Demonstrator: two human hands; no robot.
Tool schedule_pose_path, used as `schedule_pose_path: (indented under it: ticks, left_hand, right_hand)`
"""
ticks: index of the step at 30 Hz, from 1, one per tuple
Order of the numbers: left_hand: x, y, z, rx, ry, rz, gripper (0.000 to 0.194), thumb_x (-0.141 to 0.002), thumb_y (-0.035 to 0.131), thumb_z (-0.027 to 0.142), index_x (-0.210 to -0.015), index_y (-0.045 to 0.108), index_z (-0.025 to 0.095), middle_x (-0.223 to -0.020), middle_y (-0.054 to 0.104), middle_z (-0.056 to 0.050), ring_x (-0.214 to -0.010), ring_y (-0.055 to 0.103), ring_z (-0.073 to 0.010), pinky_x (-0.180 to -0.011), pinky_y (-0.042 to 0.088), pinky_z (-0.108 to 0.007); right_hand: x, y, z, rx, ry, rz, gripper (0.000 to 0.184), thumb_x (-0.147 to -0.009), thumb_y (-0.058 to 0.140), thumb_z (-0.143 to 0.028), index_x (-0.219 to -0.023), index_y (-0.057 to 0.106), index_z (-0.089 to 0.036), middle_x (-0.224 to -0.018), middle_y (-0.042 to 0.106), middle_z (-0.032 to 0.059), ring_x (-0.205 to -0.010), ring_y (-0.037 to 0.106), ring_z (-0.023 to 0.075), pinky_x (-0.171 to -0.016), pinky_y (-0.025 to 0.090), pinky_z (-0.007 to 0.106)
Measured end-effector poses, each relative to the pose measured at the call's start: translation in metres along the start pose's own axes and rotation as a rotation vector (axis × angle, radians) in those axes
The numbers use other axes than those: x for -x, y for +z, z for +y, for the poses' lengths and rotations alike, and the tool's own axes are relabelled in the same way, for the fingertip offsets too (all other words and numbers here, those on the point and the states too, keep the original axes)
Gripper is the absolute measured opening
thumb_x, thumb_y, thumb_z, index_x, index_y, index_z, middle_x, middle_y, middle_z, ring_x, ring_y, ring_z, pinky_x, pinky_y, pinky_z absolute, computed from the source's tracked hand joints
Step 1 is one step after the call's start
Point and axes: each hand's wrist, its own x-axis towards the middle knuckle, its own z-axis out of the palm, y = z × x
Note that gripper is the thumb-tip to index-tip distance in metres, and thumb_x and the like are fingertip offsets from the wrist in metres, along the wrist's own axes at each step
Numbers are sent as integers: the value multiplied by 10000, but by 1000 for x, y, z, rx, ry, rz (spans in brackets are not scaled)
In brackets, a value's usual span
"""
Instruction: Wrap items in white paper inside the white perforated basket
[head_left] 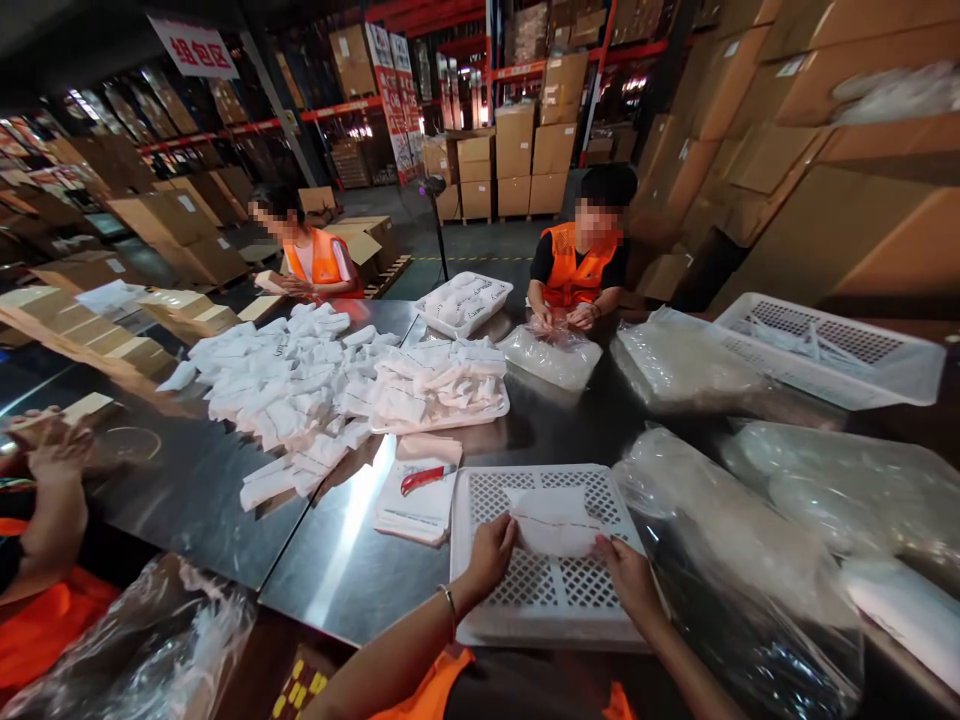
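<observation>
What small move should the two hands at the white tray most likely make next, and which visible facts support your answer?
Probably lower the white packet flat into the white tray and let go. The left hand and right hand each pinch one end of it, right over the tray's perforated bottom, which otherwise looks bare. More packets lie heaped on the steel table farther off.

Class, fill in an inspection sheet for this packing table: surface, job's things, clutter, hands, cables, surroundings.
Surface: shiny metal table, reflecting light.
Job's things: white packet held flat on an upturned white perforated tray.
Clutter: heap of white packets, red-handled cutter on a small stack, clear plastic bags, another tray.
Hands: left hand and right hand both grip the packet's lower edge.
Cables: nothing seen.
Surroundings: co-workers in orange vests, stacked cartons, racking.
</observation>
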Motion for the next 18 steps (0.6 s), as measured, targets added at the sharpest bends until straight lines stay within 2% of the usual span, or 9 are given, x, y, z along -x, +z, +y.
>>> schedule_pose_path:
  ticks: [2, 5, 9, 11, 12, 14, 15, 16, 18]
  left_hand:
    - [-2, 4, 7, -4, -75, 29, 480, -979, 223, 434, -689, 519, 191, -675, 622, -60, -643, 564, -182, -620, 372, -292]
    - [-5, 6, 13, -42, -149, 56, 437, -972, 245, 401, -721, 536, 191, -716, 634, -67, -670, 566, -189, -634, 359, -294]
    - [-7, -2, 22, -182, -205, 16, 410, -990, 280, 340, -799, 604, 177, -806, 684, -91, -729, 611, -202, -664, 384, -295]
    - [-8, -10, 30, -292, -226, -4, 370, -986, 320, 294, -867, 643, 160, -827, 697, -106, -752, 638, -211, -678, 414, -296]
    - [-9, -14, 35, -358, -207, 10, 334, -975, 339, 248, -947, 656, 148, -862, 703, -114, -779, 651, -216, -693, 435, -297]
    - [-13, -16, 46, -495, -70, 88, 351, -936, 358, 138, -1176, 614, 135, -1044, 697, -134, -924, 659, -228, -785, 482, -318]
    - [-17, -14, 51, -556, 51, 131, 414, -919, 363, 103, -1282, 558, 149, -1178, 663, -135, -1049, 633, -237, -873, 489, -348]
    - [-21, -10, 55, -606, 183, 158, 462, -916, 372, 97, -1352, 507, 171, -1305, 604, -125, -1180, 574, -248, -971, 468, -392]
    - [-31, 5, 56, -680, 384, 139, 448, -944, 393, 157, -1380, 492, 188, -1424, 518, -99, -1344, 439, -270, -1101, 387, -484]
  right_hand:
    - [-1, 4, -5, 53, 3, 60, 658, -800, 271, -785, -566, 511, -219, -506, 572, 65, -510, 556, 205, -525, 419, 324]
    - [-5, 8, -8, 104, -6, 91, 642, -812, 247, -766, -567, 488, -224, -482, 541, 59, -499, 539, 202, -535, 395, 323]
    - [-9, 12, -2, 174, -14, 119, 611, -830, 244, -718, -529, 461, -232, -474, 528, 68, -477, 515, 201, -518, 378, 331]
    - [-10, 13, 0, 243, -53, 178, 575, -851, 277, -663, -596, 532, -215, -528, 567, 80, -503, 539, 211, -521, 405, 336]
    - [-10, 14, -1, 289, -88, 233, 550, -865, 296, -619, -693, 593, -189, -622, 619, 109, -571, 583, 230, -552, 443, 346]
    - [-12, 19, -9, 376, -183, 336, 495, -897, 337, -493, -991, 647, -119, -941, 675, 186, -841, 647, 277, -725, 517, 387]
    - [-13, 24, -16, 431, -254, 348, 480, -909, 351, -426, -1136, 619, -100, -1117, 644, 210, -1009, 625, 294, -854, 510, 420]
    - [-14, 29, -23, 496, -331, 320, 474, -915, 354, -357, -1240, 581, -98, -1259, 588, 211, -1158, 564, 303, -977, 460, 457]
    - [-17, 43, -35, 652, -444, 179, 486, -899, 321, -208, -1311, 558, -109, -1379, 526, 176, -1311, 451, 298, -1107, 334, 520]
